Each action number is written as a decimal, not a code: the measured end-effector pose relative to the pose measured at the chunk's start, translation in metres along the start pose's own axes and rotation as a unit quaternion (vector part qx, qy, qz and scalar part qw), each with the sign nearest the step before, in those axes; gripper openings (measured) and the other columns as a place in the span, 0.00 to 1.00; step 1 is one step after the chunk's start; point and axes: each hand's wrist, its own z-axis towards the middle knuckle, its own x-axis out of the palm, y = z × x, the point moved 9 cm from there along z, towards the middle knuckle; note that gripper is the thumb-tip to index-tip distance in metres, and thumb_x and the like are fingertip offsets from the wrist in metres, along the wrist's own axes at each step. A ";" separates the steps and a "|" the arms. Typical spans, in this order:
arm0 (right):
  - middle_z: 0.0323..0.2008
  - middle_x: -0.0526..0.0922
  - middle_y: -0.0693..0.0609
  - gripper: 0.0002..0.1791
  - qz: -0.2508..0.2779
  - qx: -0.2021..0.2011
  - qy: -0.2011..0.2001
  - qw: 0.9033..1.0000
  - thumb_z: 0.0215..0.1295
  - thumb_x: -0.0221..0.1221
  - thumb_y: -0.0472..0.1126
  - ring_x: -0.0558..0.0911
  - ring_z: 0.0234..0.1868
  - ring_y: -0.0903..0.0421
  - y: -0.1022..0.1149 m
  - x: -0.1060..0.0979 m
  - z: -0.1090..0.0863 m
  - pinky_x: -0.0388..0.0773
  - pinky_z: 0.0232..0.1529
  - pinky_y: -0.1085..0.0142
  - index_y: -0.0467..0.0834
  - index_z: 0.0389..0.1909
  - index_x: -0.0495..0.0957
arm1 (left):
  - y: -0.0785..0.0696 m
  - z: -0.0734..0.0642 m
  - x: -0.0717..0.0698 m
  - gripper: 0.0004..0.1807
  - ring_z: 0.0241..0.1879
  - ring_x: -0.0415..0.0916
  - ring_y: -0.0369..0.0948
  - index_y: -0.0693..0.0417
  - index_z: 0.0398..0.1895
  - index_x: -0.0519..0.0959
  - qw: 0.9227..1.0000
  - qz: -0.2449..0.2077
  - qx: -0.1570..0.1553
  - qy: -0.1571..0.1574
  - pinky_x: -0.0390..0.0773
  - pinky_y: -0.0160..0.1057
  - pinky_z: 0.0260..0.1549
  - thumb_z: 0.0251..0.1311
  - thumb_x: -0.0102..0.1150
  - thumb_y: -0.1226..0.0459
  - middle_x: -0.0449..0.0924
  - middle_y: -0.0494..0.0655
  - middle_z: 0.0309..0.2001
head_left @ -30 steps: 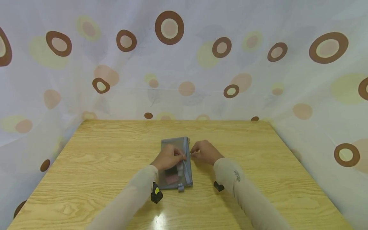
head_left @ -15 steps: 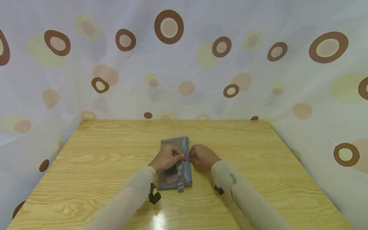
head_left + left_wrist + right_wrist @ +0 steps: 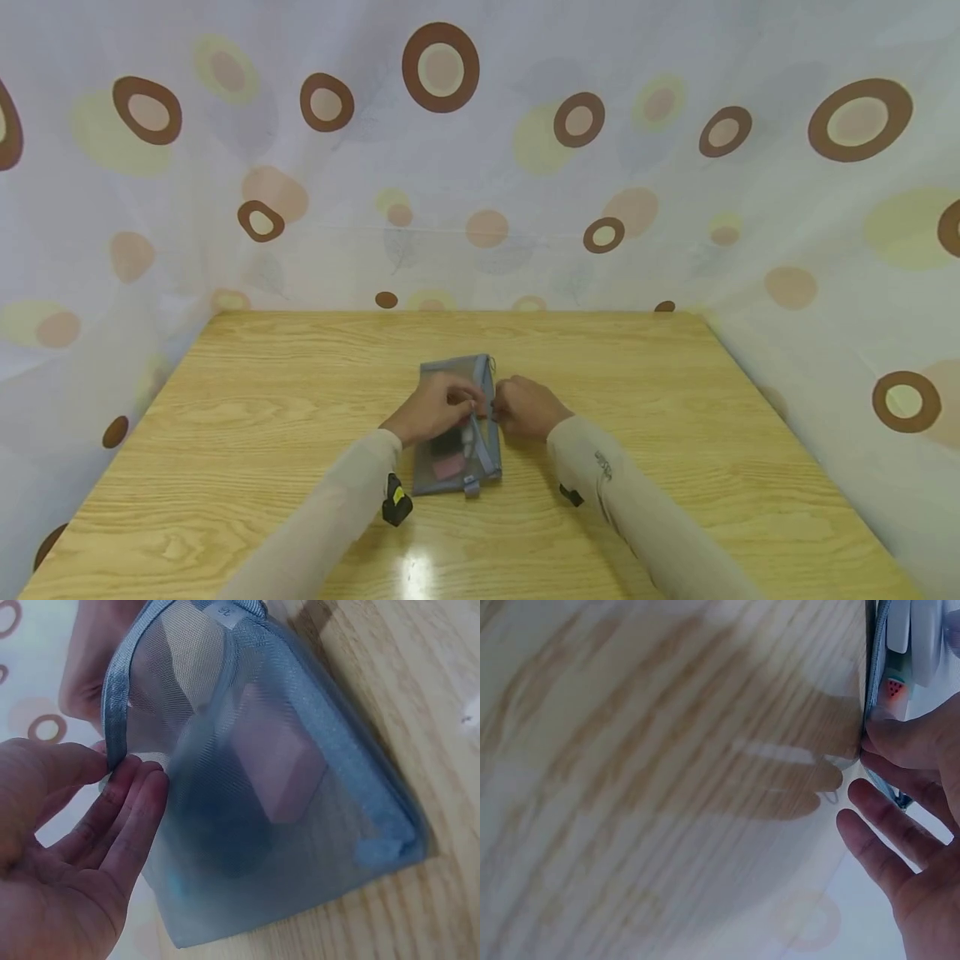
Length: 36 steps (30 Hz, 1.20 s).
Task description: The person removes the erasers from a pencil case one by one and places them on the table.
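Note:
A grey-blue mesh zip pouch (image 3: pixel 427 481) lies on the table, its mouth parted along the right side. My left hand (image 3: pixel 431 410) pinches one edge of that mouth between thumb and fingers, holding the strip up in the left wrist view. With thumb and forefinger, my right hand (image 3: pixel 930 817) grips the opposite edge; its other fingers are spread. Through the mesh shows a pink block (image 3: pixel 276 761), beside something dark and blurred. White objects (image 3: pixel 926 645) and a small item with a watermelon-slice print (image 3: pixel 895 688) show inside the mouth in the right wrist view.
The wood-grain table (image 3: pixel 285 375) extends around the pouch on every side. A white curtain with brown rings (image 3: pixel 487 167) stands behind the table and along both sides. A small tag (image 3: pixel 471 487) sticks out at the pouch's near end.
My right hand has shifted left and taken hold of the pouch's right edge. The left hand has drawn its edge slightly left, and the mouth is wider.

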 end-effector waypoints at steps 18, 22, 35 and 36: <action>0.25 0.82 0.55 0.09 0.027 0.030 0.012 0.999 0.59 0.70 0.33 0.74 0.25 0.61 -0.008 0.002 0.002 0.78 0.26 0.64 0.45 0.21 0.87 | -0.009 0.006 -0.004 0.03 0.26 0.77 0.36 0.52 0.32 0.84 0.989 0.119 -0.017 -0.081 0.79 0.34 0.25 0.56 0.69 0.65 0.82 0.41 0.29; 0.26 0.83 0.55 0.10 0.030 0.039 0.016 0.999 0.60 0.70 0.34 0.74 0.25 0.61 -0.009 0.002 0.002 0.78 0.27 0.64 0.45 0.20 0.86 | -0.013 0.005 -0.003 0.04 0.25 0.77 0.35 0.52 0.32 0.82 0.990 0.121 -0.007 -0.066 0.78 0.33 0.25 0.57 0.68 0.66 0.82 0.40 0.27; 0.31 0.87 0.50 0.02 0.044 0.073 0.025 0.996 0.61 0.70 0.33 0.82 0.30 0.58 -0.010 0.002 0.001 0.84 0.34 0.60 0.40 0.30 0.89 | -0.024 0.004 0.000 0.09 0.18 0.70 0.33 0.60 0.31 0.87 0.982 0.174 -0.021 -0.067 0.71 0.29 0.17 0.65 0.61 0.65 0.83 0.43 0.26; 0.31 0.87 0.51 0.02 0.043 0.075 0.024 0.996 0.61 0.70 0.34 0.81 0.29 0.58 -0.011 0.002 0.001 0.84 0.33 0.60 0.40 0.29 0.88 | -0.025 0.004 -0.002 0.11 0.16 0.68 0.32 0.58 0.26 0.87 0.980 0.181 -0.022 -0.079 0.68 0.29 0.15 0.65 0.61 0.64 0.82 0.41 0.22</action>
